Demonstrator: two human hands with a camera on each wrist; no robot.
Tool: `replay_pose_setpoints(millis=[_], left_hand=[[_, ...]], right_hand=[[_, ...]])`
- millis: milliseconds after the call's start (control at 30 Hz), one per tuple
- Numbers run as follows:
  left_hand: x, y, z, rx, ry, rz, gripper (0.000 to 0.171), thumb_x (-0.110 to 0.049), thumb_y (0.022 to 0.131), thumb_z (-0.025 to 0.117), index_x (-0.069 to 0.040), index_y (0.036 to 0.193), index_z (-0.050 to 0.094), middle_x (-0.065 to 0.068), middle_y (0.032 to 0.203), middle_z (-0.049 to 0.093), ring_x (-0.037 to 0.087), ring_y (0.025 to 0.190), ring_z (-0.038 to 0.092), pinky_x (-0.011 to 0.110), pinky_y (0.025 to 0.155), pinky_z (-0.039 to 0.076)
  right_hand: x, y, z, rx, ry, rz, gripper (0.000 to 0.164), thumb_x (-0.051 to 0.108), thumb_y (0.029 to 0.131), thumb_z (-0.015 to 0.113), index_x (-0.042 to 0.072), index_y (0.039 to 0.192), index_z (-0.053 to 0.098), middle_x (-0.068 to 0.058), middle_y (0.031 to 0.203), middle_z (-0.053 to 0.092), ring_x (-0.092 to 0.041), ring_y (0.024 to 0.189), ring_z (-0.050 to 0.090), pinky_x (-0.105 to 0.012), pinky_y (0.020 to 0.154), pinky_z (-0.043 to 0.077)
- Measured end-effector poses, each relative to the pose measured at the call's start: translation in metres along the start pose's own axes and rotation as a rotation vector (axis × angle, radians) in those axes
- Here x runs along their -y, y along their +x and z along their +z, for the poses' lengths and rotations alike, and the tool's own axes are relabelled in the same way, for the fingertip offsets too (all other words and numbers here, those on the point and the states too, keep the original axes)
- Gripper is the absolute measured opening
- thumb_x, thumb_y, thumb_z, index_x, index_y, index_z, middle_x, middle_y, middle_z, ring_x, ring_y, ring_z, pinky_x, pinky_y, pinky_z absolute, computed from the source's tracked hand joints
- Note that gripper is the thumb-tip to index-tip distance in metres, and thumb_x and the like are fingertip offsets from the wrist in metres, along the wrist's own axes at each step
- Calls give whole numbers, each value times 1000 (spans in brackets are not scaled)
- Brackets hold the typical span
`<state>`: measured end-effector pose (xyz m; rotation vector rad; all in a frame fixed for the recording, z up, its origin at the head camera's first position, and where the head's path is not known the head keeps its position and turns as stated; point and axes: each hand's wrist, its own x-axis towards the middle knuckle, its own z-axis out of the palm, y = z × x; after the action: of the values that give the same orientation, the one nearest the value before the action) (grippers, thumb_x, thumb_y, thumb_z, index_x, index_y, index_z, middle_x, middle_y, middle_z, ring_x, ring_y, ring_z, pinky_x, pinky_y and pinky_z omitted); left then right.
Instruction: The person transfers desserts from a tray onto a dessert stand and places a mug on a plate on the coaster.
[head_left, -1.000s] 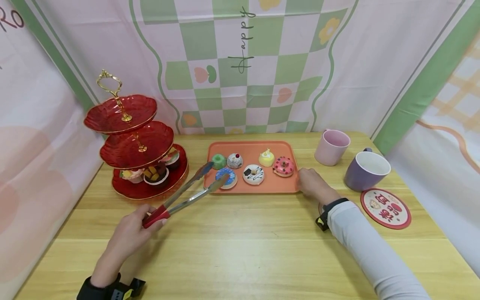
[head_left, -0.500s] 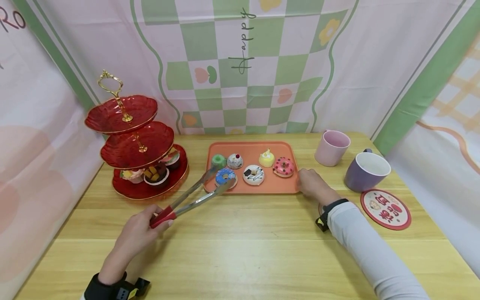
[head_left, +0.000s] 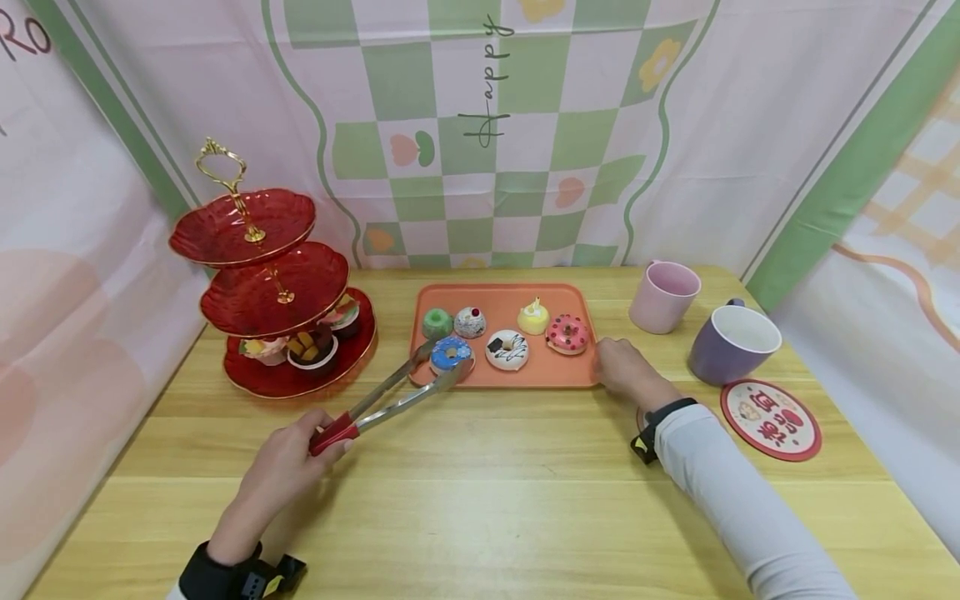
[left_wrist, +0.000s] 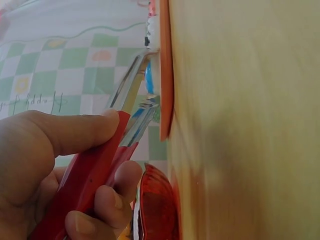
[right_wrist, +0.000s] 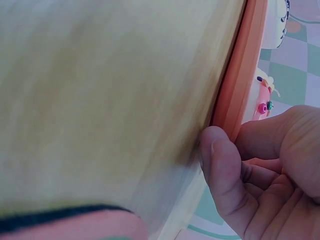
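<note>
My left hand grips the red handles of metal tongs. The tong tips stand apart on either side of a blue-iced donut at the left end of an orange tray. In the left wrist view the tips reach down close over the tray beside the blue icing. My right hand pinches the tray's near right corner between thumb and fingers, as the right wrist view shows. Also on the tray lie a green ring-shaped cake, a white-iced donut and a pink donut.
A three-tier red stand with cupcakes on its bottom plate is at the left. Right of the tray stand a pink mug and a purple mug, near a round coaster.
My left hand has moved right and slightly nearer, lowering the tongs from above the green cake to around the blue-iced donut. The right hand stays at the tray corner.
</note>
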<state>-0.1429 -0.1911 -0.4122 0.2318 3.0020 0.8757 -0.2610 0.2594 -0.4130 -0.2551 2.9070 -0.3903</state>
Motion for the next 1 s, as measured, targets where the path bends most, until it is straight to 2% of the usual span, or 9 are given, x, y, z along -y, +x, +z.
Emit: replay_pose_setpoints(millis=[367, 700, 1000], left_hand=[[1, 0, 2, -8, 25, 31, 25, -20, 81, 73, -9, 96, 56, 1, 68, 50, 16, 57, 42, 31, 50, 32], [0, 0, 0, -12, 14, 30, 24, -23, 82, 72, -11, 95, 56, 1, 69, 51, 16, 58, 43, 31, 51, 34], [-1, -3, -8, -36, 1, 21, 26, -29, 86, 68, -10, 101, 57, 1, 70, 50, 16, 59, 44, 31, 52, 34]], right_hand=[[0, 0, 0, 7, 5, -5, 13, -6, 80, 53, 1, 69, 52, -8, 63, 48, -22, 58, 48, -29, 50, 39], [2, -1, -2, 13, 18, 10, 14, -7, 80, 53, 2, 69, 52, -8, 62, 48, -21, 56, 49, -28, 49, 40], [1, -1, -1, 10, 24, 6, 14, -6, 81, 53, 2, 70, 52, -8, 63, 48, -21, 56, 49, -29, 49, 40]])
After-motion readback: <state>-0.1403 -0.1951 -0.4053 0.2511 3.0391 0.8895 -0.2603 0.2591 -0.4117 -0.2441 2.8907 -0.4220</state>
